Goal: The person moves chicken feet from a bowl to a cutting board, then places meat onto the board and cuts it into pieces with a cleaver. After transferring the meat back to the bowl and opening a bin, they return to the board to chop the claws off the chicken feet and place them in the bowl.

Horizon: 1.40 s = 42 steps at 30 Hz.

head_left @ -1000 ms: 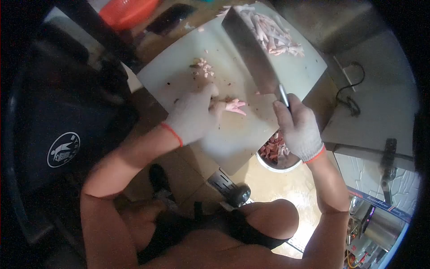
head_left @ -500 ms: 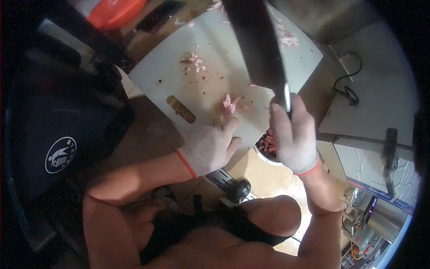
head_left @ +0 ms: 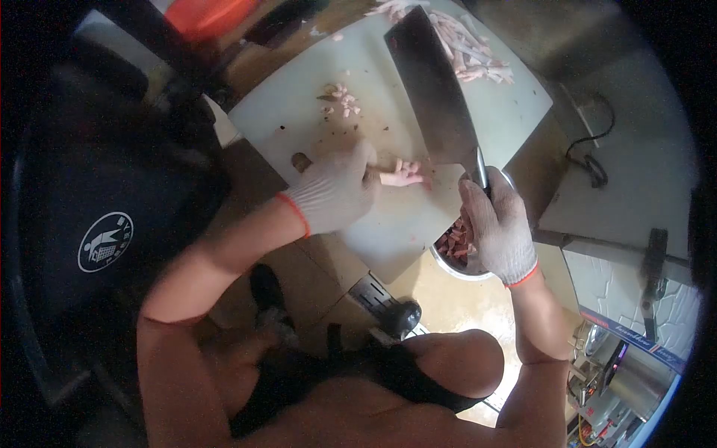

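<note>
My left hand [head_left: 340, 187], in a white knit glove with a red cuff, is closed on the end of a pale pink chicken foot [head_left: 402, 176]. Its toes point right, over the cutting board [head_left: 373, 239]. My gloved right hand [head_left: 499, 216] grips the handle of a broad cleaver [head_left: 437, 89]. The dark blade is raised over the board, angled up and left, to the right of the foot. Below my right hand stands a metal bowl [head_left: 453, 250] of cut pinkish-brown pieces, partly hidden by the glove.
Several chicken feet [head_left: 474, 52] lie piled on the board's far right. Small pale scraps [head_left: 342, 99] are at its left. A black bin [head_left: 134, 187] stands left, with an orange-red container [head_left: 205, 16] behind. A cable [head_left: 594, 153] lies right; a floor drain [head_left: 371, 295] is below.
My left hand has moved up and left, and now holds the chicken foot sideways. The cleaver has shifted slightly right and down. More of the far pile shows.
</note>
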Motion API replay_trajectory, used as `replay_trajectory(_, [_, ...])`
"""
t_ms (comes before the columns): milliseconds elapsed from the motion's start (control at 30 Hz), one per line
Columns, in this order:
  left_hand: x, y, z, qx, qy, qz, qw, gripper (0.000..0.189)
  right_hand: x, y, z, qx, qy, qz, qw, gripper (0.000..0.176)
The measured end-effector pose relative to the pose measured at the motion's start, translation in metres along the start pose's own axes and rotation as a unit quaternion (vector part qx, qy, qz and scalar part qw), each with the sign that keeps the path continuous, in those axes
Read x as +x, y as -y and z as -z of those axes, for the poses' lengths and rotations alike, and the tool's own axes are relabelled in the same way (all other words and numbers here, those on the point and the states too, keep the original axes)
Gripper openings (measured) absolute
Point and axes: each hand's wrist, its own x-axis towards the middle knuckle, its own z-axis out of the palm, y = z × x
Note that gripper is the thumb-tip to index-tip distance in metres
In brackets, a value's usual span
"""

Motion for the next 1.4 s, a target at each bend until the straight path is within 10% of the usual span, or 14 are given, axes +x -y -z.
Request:
replay_trajectory(267, [0.04,0.012,-0.016,0.205,-0.203,-0.061,0.955,0.039,0.021,-0.002,-0.002,-0.139,0.026,0.108,0.984,0.024])
replay_trajectory(500, [0.014,0.006,-0.001,0.2,-0.202,-0.022,0.959,0.035,0.021,0.026,-0.007,-0.102,-0.002,0.16,0.982,0.023])
replay_trajectory(667, [-0.009,-0.005,0.003,0.218,-0.162,-0.073,0.96,0.033,0.042,0.003,-0.019,-0.263,0.094,0.097,0.955,0.058])
replay_trajectory(900, [0.005,0.011,-0.004,0.27,-0.105,-0.177,0.94,0.036,0.027,0.01,0.001,-0.166,0.095,0.031,0.981,0.043])
replay_trajectory(1067, [-0.011,0.026,0.01,0.323,-0.047,-0.059,0.943,0.024,-0.018,-0.033,0.031,-0.177,-0.031,0.053,0.982,0.029])
replay_trajectory(1200, [-0.011,0.027,0.047,0.145,-0.078,0.083,0.983,0.025,-0.047,-0.05,0.017,-0.27,-0.061,0.11,0.955,0.027])
replay_trajectory(1333, [0.008,0.054,0.063,0.058,-0.324,-0.095,0.94,0.027,-0.064,-0.035,-0.015,-0.24,-0.017,0.145,0.96,0.031])
replay_trajectory(1400, [0.011,0.054,0.062,0.004,-0.315,-0.039,0.948,0.025,-0.064,-0.023,-0.018,-0.199,0.059,0.102,0.973,0.032])
